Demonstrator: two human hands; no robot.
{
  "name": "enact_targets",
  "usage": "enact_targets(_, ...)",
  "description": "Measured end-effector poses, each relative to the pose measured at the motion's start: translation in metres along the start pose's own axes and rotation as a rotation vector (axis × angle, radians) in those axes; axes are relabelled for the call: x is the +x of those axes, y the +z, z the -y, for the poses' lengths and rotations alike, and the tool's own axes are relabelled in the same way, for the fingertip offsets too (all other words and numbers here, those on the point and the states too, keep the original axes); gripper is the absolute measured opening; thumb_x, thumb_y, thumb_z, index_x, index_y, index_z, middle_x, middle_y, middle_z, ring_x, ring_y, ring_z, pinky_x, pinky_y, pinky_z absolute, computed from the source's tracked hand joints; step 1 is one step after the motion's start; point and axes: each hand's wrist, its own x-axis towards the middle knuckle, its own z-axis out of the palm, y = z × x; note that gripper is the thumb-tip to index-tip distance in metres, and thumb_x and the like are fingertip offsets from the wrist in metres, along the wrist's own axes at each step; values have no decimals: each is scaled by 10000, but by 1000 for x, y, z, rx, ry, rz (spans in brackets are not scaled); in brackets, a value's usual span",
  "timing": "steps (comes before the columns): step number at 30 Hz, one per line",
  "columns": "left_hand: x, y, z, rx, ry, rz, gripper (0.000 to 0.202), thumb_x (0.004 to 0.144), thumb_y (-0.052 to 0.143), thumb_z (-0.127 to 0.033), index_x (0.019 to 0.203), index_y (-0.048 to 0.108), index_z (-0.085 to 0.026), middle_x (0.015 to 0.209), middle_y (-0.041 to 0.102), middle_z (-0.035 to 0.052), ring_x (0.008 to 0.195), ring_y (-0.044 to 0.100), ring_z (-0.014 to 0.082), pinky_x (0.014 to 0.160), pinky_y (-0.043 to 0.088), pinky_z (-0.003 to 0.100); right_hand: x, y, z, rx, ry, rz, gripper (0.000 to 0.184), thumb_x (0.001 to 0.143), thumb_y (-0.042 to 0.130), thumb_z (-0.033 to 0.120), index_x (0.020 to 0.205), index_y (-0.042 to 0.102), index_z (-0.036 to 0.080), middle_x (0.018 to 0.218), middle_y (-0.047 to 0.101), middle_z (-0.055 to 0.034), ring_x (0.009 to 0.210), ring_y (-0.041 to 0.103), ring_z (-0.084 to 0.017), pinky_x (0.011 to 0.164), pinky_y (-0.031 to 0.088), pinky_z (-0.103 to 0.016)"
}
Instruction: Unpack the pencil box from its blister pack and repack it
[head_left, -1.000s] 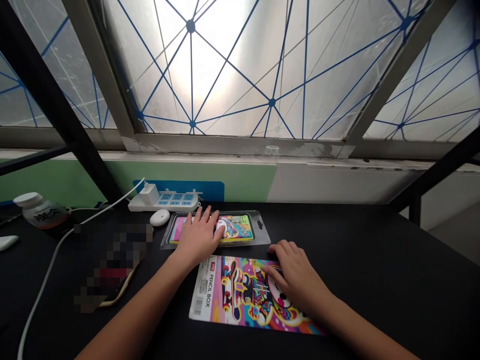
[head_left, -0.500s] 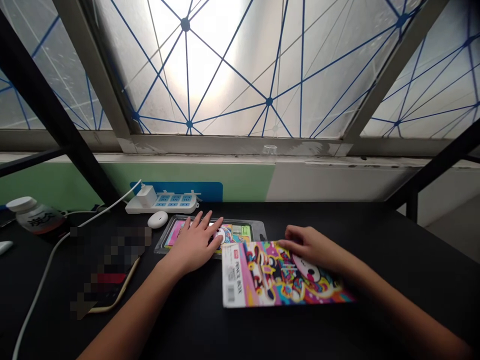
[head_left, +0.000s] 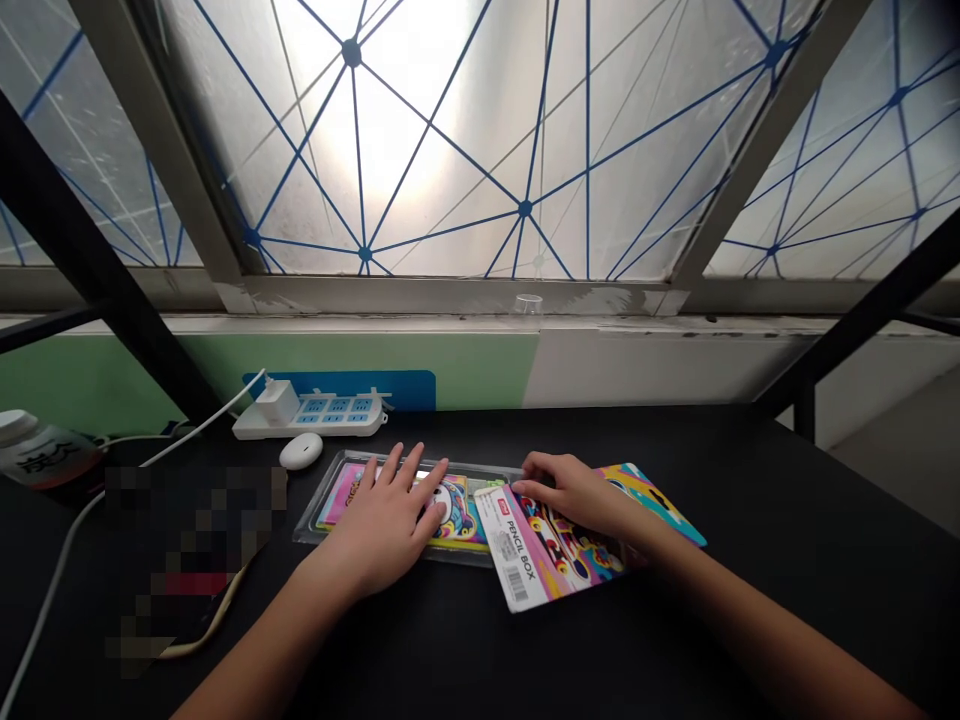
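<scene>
One card [head_left: 517,560] at centre is loose, pinched in your right hand [head_left: 574,490]; your left hand [head_left: 390,525], fingers splayed, lies over the filled tray [head_left: 480,472]

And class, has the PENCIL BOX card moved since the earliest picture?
Yes: judged against the blue wall panel, the PENCIL BOX card has shifted to the right and slightly closer to the panel.

Light glares through a frosted, blue-lined glass window [head_left: 435,150], leaving a flat black table [head_left: 487,670] dim, partly pixelated at left.
</scene>
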Motion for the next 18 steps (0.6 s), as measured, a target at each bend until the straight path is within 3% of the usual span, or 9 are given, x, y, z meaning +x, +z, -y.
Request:
enact_targets(9, -3, -6, -4, 9, -12, 92, 594, 1010, 208, -616, 1557, 238, -384, 1653, 137, 44, 1521, 74, 342, 1181, 130, 608, -8, -23, -38, 76, 146, 6, 450, 861, 567, 616, 799, 714, 196, 710, 678, -12, 621, 575, -167, 541, 399, -263)
enact_targets(18, -2, -4, -3, 16, -8, 84, 590, 1011, 238, -606, 1557, 249, -382, 1654, 150, 56, 1520, 90, 352, 1175, 136, 612, -15, -25, -30, 88, 206, -102, 433, 845, 585, 633, 807, 711, 220, 739, 711, -18, 649, 608, -186, 565, 421, -275)
